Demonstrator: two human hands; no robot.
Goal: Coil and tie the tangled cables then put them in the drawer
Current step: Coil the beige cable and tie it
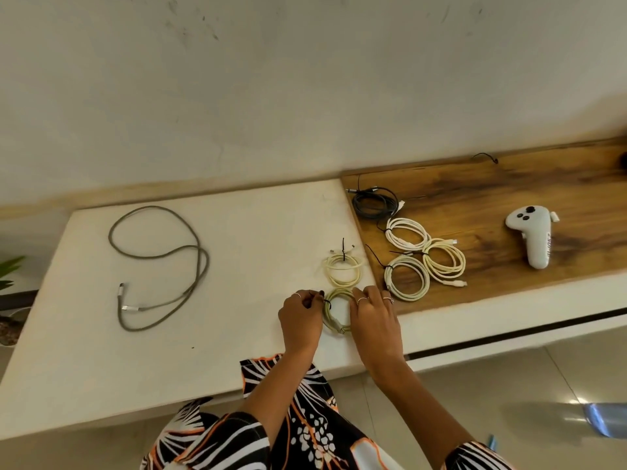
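A greenish-yellow coiled cable [334, 312] lies on the white table [237, 232] between my hands. My left hand [300, 320] pinches a thin black tie at the coil's left side. My right hand [373, 318] rests on the coil's right side, fingers bent over it. Just beyond sits a pale yellow coil [342, 269] bound with a black tie. A long grey cable [159, 262] lies loose and uncoiled at the left. On the wooden top [509, 191] lie a dark coil [375, 203] and three tied light coils [424, 256].
A white handheld controller [532, 237] lies on the wooden top to the right. A spare black tie [485, 157] lies near the wall. A dark drawer gap [509, 334] runs under the counter's front edge. Plant leaves [10, 269] show at the far left.
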